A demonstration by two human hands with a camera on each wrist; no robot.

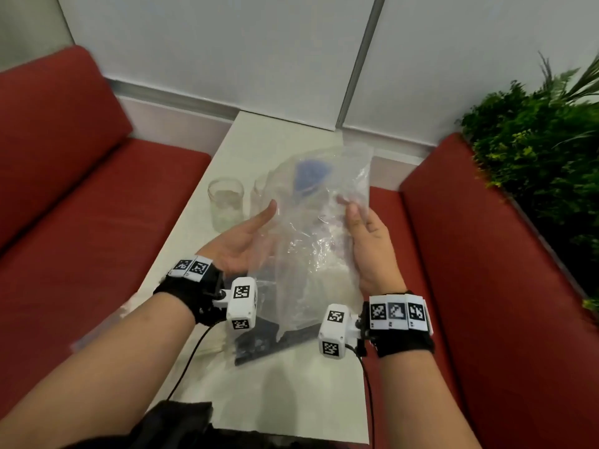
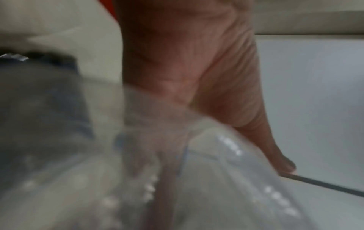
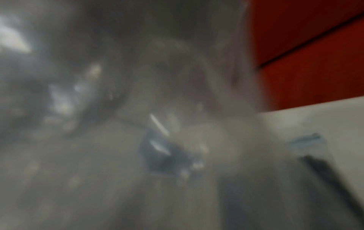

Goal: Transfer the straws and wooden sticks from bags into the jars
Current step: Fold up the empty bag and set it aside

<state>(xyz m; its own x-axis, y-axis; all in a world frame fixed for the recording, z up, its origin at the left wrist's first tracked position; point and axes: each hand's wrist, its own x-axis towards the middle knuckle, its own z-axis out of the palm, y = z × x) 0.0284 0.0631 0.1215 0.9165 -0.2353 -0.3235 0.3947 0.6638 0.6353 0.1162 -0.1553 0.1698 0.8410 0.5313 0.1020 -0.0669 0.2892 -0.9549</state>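
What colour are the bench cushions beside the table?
Red bench cushions, clearest in the head view.

A crumpled clear plastic bag (image 1: 319, 228) hangs upright above the white table (image 1: 301, 384), a blue shape showing through its top, while a clear glass jar (image 1: 226, 203) stands upright to its left.
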